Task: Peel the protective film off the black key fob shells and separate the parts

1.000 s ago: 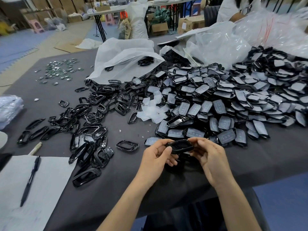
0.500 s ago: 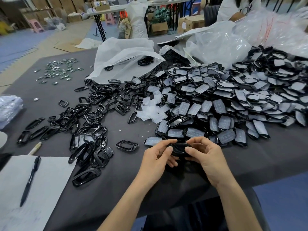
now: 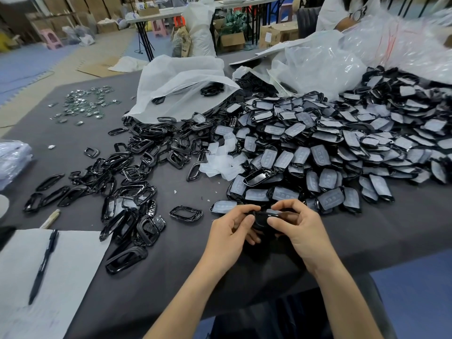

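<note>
I see my left grip [image 3: 232,228] and right grip [image 3: 300,228] meeting low over the near edge of the desk [image 3: 171,277]. Both are curled round one black key fob shell [image 3: 260,220], which sits squeezed between them, thumbs pressing on its upper face and fingers wrapped beneath. Whether film clings to it I cannot tell. Just beyond the grips spreads the heap of film-covered shells [image 3: 318,152]; to their left lie bare black frames [image 3: 127,182], with loose peeled film [image 3: 220,160] between the two heaps.

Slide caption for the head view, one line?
Left hand and right hand hold one black fob shell; film-covered shells piled right, bare frames left.
</note>
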Available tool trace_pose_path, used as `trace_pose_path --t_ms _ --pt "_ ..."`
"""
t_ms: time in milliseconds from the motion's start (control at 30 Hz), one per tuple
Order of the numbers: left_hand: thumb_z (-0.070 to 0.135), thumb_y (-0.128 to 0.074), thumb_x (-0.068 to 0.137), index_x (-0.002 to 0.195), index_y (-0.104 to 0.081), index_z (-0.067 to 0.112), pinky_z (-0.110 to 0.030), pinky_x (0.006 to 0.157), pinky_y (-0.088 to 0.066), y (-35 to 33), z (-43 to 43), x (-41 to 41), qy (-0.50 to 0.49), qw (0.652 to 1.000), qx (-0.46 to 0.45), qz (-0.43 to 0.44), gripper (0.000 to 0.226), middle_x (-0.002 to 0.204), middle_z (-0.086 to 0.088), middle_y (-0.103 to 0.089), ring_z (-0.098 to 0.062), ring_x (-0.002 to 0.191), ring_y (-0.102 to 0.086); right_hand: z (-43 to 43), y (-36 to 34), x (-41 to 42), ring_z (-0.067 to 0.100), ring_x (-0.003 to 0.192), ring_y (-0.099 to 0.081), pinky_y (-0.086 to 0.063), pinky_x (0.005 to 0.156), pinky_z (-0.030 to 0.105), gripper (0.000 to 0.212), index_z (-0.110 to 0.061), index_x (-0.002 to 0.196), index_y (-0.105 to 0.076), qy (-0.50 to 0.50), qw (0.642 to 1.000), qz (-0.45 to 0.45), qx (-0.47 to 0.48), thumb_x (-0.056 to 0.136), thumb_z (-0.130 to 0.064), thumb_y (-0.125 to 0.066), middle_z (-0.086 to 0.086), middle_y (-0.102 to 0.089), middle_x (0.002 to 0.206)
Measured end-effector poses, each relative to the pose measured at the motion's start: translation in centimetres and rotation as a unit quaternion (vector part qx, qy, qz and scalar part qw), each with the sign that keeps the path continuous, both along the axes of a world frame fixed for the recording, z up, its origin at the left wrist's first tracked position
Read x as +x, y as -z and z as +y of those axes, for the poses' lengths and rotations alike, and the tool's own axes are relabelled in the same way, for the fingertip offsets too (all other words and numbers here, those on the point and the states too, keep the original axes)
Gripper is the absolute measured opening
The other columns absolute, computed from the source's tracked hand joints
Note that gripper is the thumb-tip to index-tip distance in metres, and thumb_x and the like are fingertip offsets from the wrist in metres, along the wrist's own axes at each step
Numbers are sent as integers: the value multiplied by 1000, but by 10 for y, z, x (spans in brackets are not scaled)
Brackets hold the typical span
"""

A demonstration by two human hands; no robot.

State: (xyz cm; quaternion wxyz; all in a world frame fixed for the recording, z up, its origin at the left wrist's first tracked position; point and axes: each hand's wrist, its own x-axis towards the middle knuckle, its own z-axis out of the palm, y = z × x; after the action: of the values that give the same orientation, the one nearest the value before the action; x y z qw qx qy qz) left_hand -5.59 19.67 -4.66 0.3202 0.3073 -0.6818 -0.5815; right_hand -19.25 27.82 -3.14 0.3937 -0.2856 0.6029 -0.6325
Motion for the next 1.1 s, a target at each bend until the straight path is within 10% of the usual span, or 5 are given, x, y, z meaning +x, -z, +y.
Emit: trace_pose_path --t_ms 700,1100 --pt "16 -66 81 70 -70 16 -21 71 -54 -3 -9 3 12 984 158 84 11 73 2 -69 -8 74 -64 0 3 -2 16 75 -62 -54 71 21 22 -17 77 -68 -21 991 -119 -60 58 -17 -78 3 -66 75" --pt "24 -72 81 84 -79 24 -15 59 -36 -3 -11 7 15 988 130 83 8 64 6 -59 -4 55 -41 -1 -1 0 10 45 -51 -43 42 17 22 -9 89 -57 -13 974 -207 -97 70 -4 -67 4 -58 64"
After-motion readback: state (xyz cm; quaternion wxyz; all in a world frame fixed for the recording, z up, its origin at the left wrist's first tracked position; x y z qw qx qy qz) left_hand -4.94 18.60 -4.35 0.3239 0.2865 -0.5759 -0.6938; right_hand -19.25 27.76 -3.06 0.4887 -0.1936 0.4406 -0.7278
